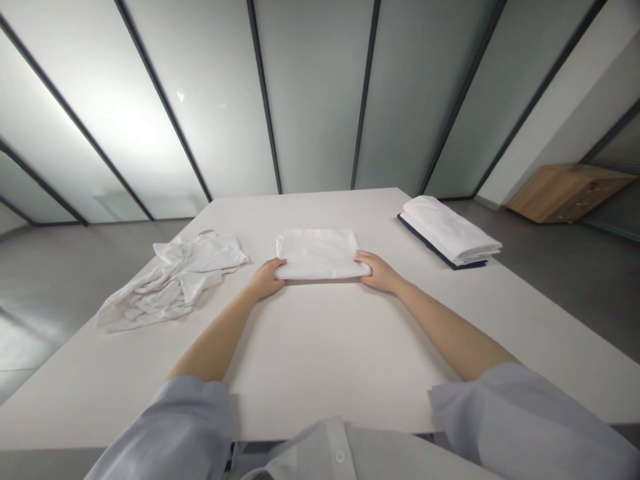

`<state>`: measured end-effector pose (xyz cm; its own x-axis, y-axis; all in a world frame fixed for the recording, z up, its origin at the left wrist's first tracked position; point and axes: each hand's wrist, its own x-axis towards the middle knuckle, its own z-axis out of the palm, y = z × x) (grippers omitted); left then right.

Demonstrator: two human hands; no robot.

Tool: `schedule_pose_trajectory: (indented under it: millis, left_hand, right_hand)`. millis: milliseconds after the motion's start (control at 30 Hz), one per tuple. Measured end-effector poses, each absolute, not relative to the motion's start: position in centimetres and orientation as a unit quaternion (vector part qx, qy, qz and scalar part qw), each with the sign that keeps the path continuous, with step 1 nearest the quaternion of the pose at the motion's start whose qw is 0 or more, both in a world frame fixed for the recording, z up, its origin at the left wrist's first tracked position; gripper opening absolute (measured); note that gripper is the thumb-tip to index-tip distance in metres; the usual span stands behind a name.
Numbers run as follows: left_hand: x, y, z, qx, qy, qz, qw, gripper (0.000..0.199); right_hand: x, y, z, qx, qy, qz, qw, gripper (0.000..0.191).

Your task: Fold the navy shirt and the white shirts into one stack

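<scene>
A white cloth, folded into a flat rectangle, lies across the middle of the white table. My left hand grips its near left corner, and my right hand grips the near right corner, fingers on top of the fabric. The near edge looks slightly raised, with a thin shadow beneath it. To the left lies a crumpled white cloth, spread loosely. On the right, a stack of folded white cloths rests on a dark blue folded piece.
The white table reaches from my body to its far edge near frosted glass panels. A wooden cabinet stands on the grey floor beyond the table at the right. The crumpled cloth lies near the table's left edge.
</scene>
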<state>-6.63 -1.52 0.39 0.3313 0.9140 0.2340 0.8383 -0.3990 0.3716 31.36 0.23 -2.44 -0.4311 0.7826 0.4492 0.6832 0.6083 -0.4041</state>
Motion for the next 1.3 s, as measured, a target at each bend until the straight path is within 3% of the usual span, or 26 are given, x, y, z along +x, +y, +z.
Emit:
schedule_pose_trajectory:
  millis: [233,533,767,1033,1300]
  left_hand:
    - [-7.2,-1.5,1.3,0.736,0.607,0.243,0.174,0.049]
    - [-7.8,-0.6,-0.2,0.835,0.504,0.209,0.064,0.039]
    - [-7.8,-0.1,-0.9,0.816,0.524,0.226,0.094,0.048]
    - [-7.4,-0.1,-0.3,0.766,0.560,0.273,0.161,0.037]
    - [-6.9,0.1,-0.1,0.705,0.644,0.243,0.171,0.041]
  right_hand:
    - [31.8,0.5,-2.4,-0.477,-0.815,0.099,0.314,0.045]
    - [31.6,0.2,-2.2,-0.405,-0.861,0.086,0.294,0.041]
    - [31.5,0.6,-1.8,-0.393,-0.860,0.118,0.302,0.040]
    - [30.8,0.6,-1.0,-0.466,-0.821,0.142,0.298,0.021]
    - [30.1,-0.1,-0.8,-0.546,-0.731,0.224,0.344,0.036]
